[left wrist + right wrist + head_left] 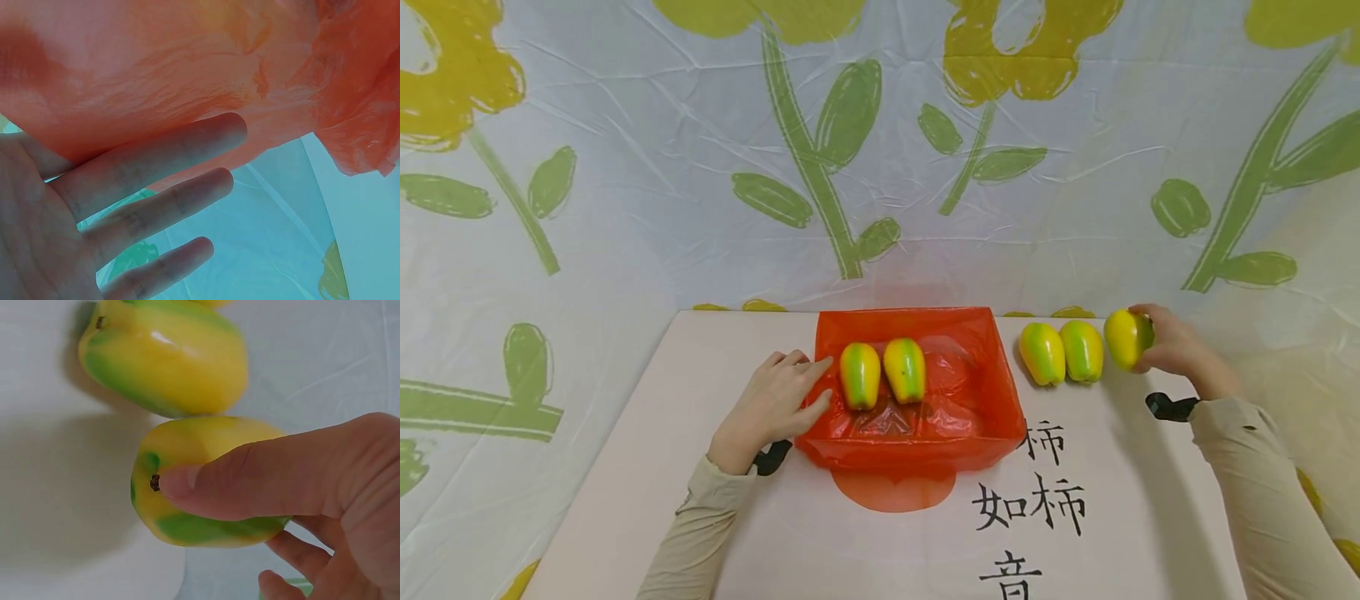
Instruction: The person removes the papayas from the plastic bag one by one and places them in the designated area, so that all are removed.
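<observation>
My right hand (1176, 350) grips a yellow-and-green papaya (1122, 340) at the table's back right. In the right wrist view, the thumb presses by the dark stem end of that papaya (206, 444). Close beside it are two more papayas, one nearer (1082, 352) and one farther left (1042, 354). A red plastic bag (910, 454), spread wide like a box, holds two papayas, a left one (860, 377) and a right one (905, 371). My left hand (775, 396) is at the bag's left side, fingers extended; in the left wrist view the fingers (169, 150) lie along the red plastic (156, 81).
The pale table top (760, 533) carries black written characters (1030, 504) to the right of and in front of the bag. Behind the table hangs a flower-patterned sheet (700, 183). Dark wrist straps (1171, 407) are on both arms.
</observation>
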`<move>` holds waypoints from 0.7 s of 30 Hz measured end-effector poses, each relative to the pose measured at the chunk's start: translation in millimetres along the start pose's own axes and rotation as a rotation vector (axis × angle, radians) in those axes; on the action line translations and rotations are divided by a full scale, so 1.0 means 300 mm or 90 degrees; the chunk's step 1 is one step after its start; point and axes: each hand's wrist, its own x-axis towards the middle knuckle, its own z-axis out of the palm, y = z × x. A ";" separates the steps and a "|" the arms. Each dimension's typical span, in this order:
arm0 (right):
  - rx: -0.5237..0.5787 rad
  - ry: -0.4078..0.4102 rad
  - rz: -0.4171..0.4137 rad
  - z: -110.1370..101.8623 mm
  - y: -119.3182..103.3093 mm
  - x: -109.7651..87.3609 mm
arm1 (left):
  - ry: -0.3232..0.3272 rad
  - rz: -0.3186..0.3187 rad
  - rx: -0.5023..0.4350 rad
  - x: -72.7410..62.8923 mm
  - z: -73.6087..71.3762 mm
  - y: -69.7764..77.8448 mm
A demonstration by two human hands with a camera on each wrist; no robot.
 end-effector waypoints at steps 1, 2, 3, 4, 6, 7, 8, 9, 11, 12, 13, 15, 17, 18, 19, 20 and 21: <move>-0.003 -0.001 0.002 0.006 0.005 0.002 | 0.001 0.000 0.000 0.000 0.000 0.000; -0.006 -0.002 0.003 0.011 0.010 0.003 | 0.002 0.000 0.000 0.000 0.000 0.000; -0.011 -0.002 0.004 0.017 0.014 0.004 | 0.003 0.001 0.000 0.001 0.001 0.000; -0.015 -0.002 0.005 0.022 0.019 0.005 | 0.003 0.001 0.000 0.001 0.001 0.000; -0.021 0.002 0.004 0.034 0.027 0.005 | 0.004 0.000 0.000 0.001 0.002 0.000; -0.022 0.003 0.006 0.039 0.032 0.004 | 0.004 -0.001 -0.001 0.001 0.002 0.000; -0.024 0.003 0.006 0.044 0.036 0.003 | 0.003 0.000 -0.002 0.001 0.002 0.001; -0.023 0.000 0.009 0.049 0.040 0.001 | 0.001 -0.001 -0.002 0.002 0.002 0.002; -0.016 -0.008 0.015 0.058 0.048 -0.001 | -0.001 -0.002 -0.004 0.002 0.002 0.002; -0.010 -0.016 0.019 0.061 0.053 -0.002 | -0.002 -0.002 -0.004 0.002 0.002 0.002; -0.003 -0.021 0.021 0.064 0.056 -0.003 | -0.003 -0.003 -0.005 0.002 0.002 0.002; 0.009 -0.028 0.022 0.070 0.061 -0.003 | -0.004 -0.004 -0.004 0.003 0.001 0.003; 0.017 -0.030 0.023 0.075 0.065 -0.002 | -0.005 -0.004 -0.003 0.003 0.001 0.004; 0.018 -0.030 0.022 0.078 0.066 0.000 | -0.006 -0.004 -0.004 0.003 0.001 0.005; 0.018 -0.030 0.022 0.079 0.066 0.000 | -0.006 -0.004 -0.003 0.003 0.001 0.005; 0.019 -0.030 0.022 0.081 0.067 0.001 | -0.007 -0.004 -0.003 0.003 0.001 0.005; 0.020 -0.030 0.023 0.082 0.066 0.001 | -0.007 -0.004 -0.003 0.003 0.001 0.005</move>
